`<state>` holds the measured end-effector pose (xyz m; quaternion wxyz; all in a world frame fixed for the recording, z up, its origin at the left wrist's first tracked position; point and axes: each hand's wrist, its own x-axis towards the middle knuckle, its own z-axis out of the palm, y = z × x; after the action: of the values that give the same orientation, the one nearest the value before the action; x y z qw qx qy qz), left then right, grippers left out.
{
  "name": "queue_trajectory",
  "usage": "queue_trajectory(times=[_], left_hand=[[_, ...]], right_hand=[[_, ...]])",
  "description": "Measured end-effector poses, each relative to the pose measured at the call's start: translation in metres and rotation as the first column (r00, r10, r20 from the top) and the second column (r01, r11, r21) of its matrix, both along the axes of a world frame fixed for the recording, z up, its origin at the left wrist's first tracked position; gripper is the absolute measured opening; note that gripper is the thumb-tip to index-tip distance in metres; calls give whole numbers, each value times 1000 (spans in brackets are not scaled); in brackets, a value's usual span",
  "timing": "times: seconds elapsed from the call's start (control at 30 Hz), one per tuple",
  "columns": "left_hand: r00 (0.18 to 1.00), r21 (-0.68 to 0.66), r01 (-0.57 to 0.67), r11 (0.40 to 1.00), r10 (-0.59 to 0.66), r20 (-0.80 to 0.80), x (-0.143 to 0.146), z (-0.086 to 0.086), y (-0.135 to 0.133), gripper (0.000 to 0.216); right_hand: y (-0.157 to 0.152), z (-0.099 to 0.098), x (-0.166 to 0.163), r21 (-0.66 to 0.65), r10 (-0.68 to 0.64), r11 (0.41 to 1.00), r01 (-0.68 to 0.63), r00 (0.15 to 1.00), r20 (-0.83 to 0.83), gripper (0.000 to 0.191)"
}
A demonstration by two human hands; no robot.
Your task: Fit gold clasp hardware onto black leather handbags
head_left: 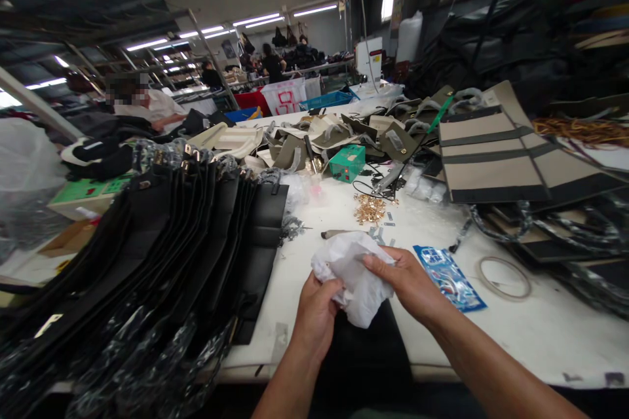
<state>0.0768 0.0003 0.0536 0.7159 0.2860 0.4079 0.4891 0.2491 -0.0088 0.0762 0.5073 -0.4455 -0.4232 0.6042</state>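
Note:
A crumpled white plastic bag (354,275) is stretched between my two hands above the table's front edge. My left hand (317,304) pinches its lower left side, thumb on top. On the upper right side, my right hand (400,272) grips it with the thumb pressed down. What lies inside the bag, if anything, cannot be made out. Under the bag lies a black panel (368,347), partly over the table edge. Just behind the bag rests a tool with a grey handle (339,234), partly covered by it.
Black bag pieces (196,229) stand stacked on the left. A blue packet (449,278) and a tape roll (504,278) lie to the right. Gold metal fittings (371,208) and a green box (347,163) sit farther back. Beige and black panels (496,150) pile up at right. A person (147,105) sits far left.

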Motion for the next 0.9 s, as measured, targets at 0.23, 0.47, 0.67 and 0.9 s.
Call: queue_trajectory(times=[0.23, 0.47, 0.67, 0.9], left_hand=[[996, -16, 11, 1000, -10, 94, -2, -4, 1, 41], [993, -29, 35, 999, -31, 114, -4, -1, 1, 45], [996, -33, 48, 998, -45, 83, -3, 0, 2, 45], [995, -39, 63, 997, -60, 81, -2, 5, 2, 45]], right_hand=[[3, -7, 10, -25, -86, 996, 86, 996, -33, 39], [2, -4, 11, -20, -83, 996, 81, 993, -88, 38], [2, -2, 13, -12, -89, 996, 88, 989, -120, 38], [0, 1, 14, -14, -92, 996, 91, 988, -126, 39]])
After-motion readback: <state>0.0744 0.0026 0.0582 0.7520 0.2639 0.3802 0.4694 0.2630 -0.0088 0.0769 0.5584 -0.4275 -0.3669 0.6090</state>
